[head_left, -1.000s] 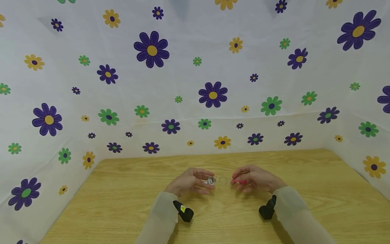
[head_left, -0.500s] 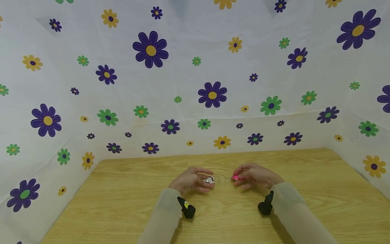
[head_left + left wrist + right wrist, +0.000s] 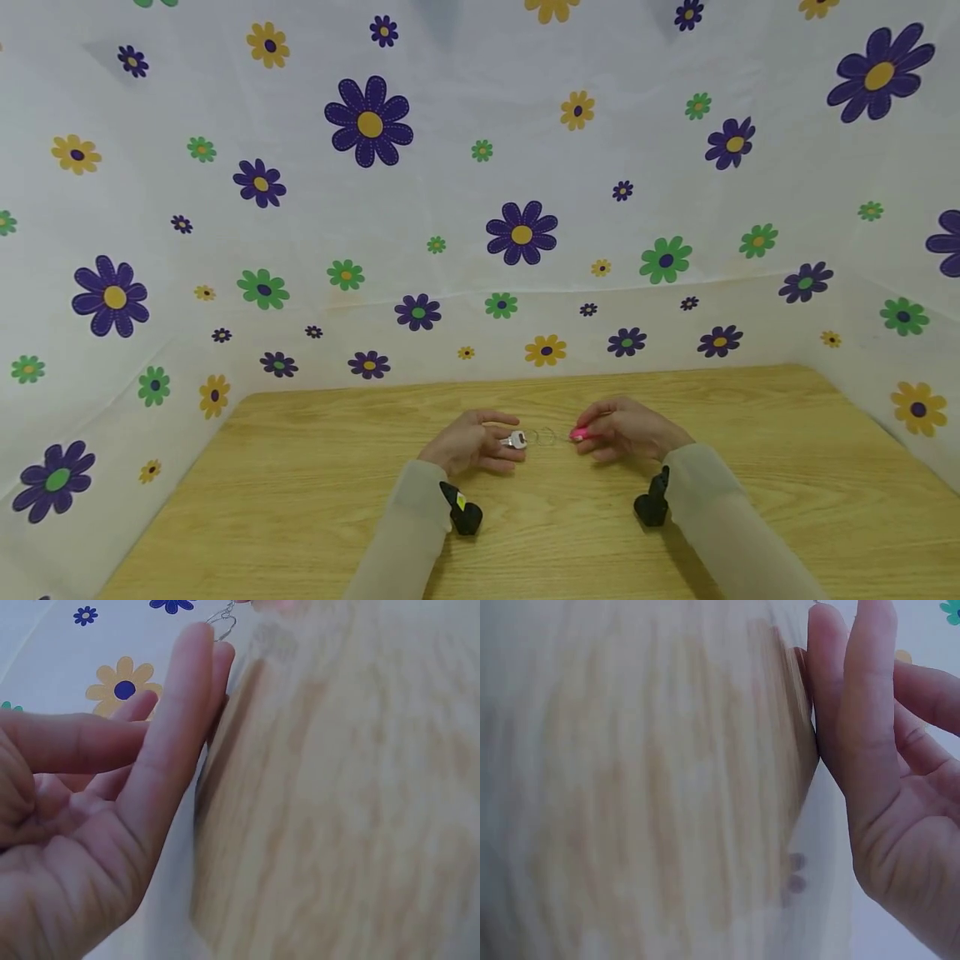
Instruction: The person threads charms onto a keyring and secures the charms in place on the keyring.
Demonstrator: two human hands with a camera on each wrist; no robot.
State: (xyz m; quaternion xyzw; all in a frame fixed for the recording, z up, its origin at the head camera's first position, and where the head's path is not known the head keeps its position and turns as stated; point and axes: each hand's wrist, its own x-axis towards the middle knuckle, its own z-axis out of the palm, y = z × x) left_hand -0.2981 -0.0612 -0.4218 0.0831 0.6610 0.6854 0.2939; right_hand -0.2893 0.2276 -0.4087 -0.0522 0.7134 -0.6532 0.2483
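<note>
In the head view my left hand [image 3: 468, 442] pinches a silver key [image 3: 516, 439] by its blade, the bow pointing right. Linked thin metal rings [image 3: 542, 437] stretch from the key toward a small bright pink piece [image 3: 579, 434]. Thumb and fingers of my right hand [image 3: 630, 429] grip that pink piece, its exact kind unclear. Both hands are over the table, palms facing each other. The left wrist view catches a bit of the metal ring [image 3: 223, 628] beyond the fingertips; the key is hidden there. Fingers hide the pink piece in the right wrist view.
A wood-grain table [image 3: 300, 500] spreads under both hands. White cloth with printed flowers [image 3: 450, 192] hangs behind it and along both sides. A black camera [image 3: 467, 517] is strapped at the left wrist, another black camera [image 3: 651, 508] at the right.
Both hands have shifted slightly away from me over the table. The key's bow and the pink piece show more clearly now, and the rings look drawn out between them. Both grips are kept.
</note>
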